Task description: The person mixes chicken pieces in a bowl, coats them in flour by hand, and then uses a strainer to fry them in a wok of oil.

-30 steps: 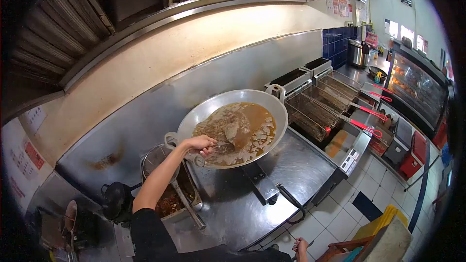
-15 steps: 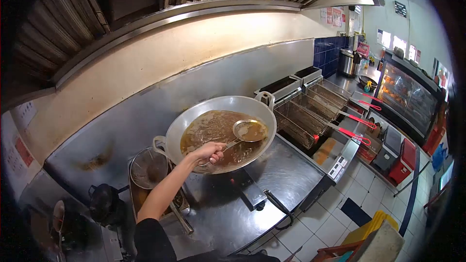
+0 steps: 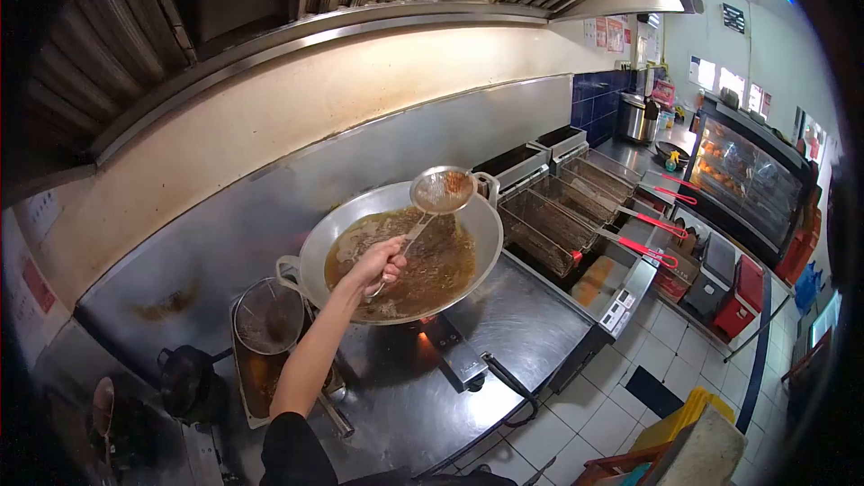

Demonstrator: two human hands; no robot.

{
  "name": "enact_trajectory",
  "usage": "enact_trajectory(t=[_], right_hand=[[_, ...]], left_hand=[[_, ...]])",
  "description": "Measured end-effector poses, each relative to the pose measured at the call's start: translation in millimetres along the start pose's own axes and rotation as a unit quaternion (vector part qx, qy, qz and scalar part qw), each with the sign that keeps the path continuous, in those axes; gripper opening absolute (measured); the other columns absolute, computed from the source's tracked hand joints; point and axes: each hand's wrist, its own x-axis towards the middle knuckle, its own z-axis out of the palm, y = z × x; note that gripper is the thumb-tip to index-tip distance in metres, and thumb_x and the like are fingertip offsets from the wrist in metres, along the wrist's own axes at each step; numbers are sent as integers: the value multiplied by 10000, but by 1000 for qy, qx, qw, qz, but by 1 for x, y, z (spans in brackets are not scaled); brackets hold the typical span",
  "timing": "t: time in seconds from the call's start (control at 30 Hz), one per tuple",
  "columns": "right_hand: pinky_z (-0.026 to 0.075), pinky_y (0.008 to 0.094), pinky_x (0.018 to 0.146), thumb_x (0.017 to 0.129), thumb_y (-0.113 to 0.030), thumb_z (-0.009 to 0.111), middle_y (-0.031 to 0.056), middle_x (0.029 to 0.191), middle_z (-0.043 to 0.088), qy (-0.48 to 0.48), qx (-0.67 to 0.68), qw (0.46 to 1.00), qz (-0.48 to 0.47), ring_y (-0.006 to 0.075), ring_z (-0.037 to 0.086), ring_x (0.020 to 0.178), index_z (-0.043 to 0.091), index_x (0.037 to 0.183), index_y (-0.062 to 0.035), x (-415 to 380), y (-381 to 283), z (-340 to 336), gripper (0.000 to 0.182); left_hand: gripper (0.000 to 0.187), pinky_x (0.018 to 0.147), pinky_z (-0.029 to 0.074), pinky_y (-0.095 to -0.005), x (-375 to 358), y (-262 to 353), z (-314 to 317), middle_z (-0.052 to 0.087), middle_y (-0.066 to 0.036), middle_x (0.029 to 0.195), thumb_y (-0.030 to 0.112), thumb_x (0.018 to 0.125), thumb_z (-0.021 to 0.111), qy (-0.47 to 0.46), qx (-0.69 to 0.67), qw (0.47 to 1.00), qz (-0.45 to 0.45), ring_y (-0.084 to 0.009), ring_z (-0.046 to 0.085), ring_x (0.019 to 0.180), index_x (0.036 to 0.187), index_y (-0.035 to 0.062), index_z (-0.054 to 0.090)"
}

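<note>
The wok (image 3: 315,252) is dull grey metal, its brown oil (image 3: 423,265) glossy. The skimmer (image 3: 441,189) is fine wire mesh on a shiny metal handle. The surface (image 3: 522,315) is brushed steel, smeared and reflective. The fryer baskets (image 3: 558,216) are wire, with glossy red plastic grips (image 3: 652,252). The floor (image 3: 621,414) is smooth pale tile.

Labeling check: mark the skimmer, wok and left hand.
skimmer (image 3: 441,190), head view, on its mesh bowl.
wok (image 3: 315,247), head view, on its bare inner wall.
left hand (image 3: 378,263), head view, on the back of the hand.
</note>
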Motion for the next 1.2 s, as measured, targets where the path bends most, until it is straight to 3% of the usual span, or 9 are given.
enact_trajectory(t=[0.27,0.33,0.43,0.6,0.7,0.83,0.9,1.07,1.2], right_hand=[[392,371,347,853,-173,510,95,538,513,0,-46,995,-88,213,518,401,551,721,-6,8,-52,3,217],[441,445,424,849,-204,545,133,528,551,123,-79,985,-87,260,582,467,568,683,23,-2,-80,19,282],[454,362,476,889,-229,558,130,590,610,131,-126,978,-101,213,556,486,626,726,45,42,-74,28,326],[423,394,516,933,-261,511,116,552,554,213,-140,918,-303,215,506,505,573,678,56,34,-128,63,412],[449,450,710,944,-257,506,240,787,638,180,-181,926,-279,379,580,730,634,860,88,-57,-227,82,377],[427,380,615,1004,-253,455,111,664,560,123,-19,895,-428,218,516,635,562,762,65,-68,-278,125,413],[390,327,553,1019,-275,436,35,630,496,-21,85,938,-335,142,475,594,545,726,28,-70,-305,142,436],[318,262,464,1024,-455,327,-15,525,404,-61,28,958,-278,97,400,475,585,757,-25,-47,-336,193,568],[261,265,356,1013,-503,293,-15,470,366,-111,85,973,-181,111,340,361,580,779,-43,-37,-352,219,590]], left_hand=[[512,381,274,-174,-84,-21,-42,415,5,707,135,1007,343,49,-47,997,-33,-28,296,480,1507,126,236],[510,369,263,-162,-125,-20,-42,398,25,686,141,1012,348,93,-22,995,-21,-20,295,480,1507,98,233],[492,357,256,-156,-182,-19,-57,395,33,658,198,1033,353,149,10,989,20,-15,300,470,1503,89,255],[475,364,292,-180,-275,-40,-65,456,6,657,212,1047,314,279,18,959,51,-33,325,449,1515,169,245],[464,354,301,-197,-320,-80,-67,448,9,605,258,1055,318,377,29,923,64,-44,339,435,1514,212,262],[440,361,334,-240,-362,-171,-76,472,-10,574,238,1054,349,514,171,840,30,-72,410,443,1494,238,334],[494,480,424,-276,-375,-209,-66,471,-38,578,139,1015,423,542,259,798,39,-115,434,482,1492,229,334],[592,538,441,-448,-417,-273,-83,600,-214,674,85,914,511,518,562,639,-87,-361,569,537,1476,170,344],[561,583,444,-500,-413,-244,-55,583,-284,746,86,919,507,534,518,659,-106,-456,558,611,1458,164,370]])
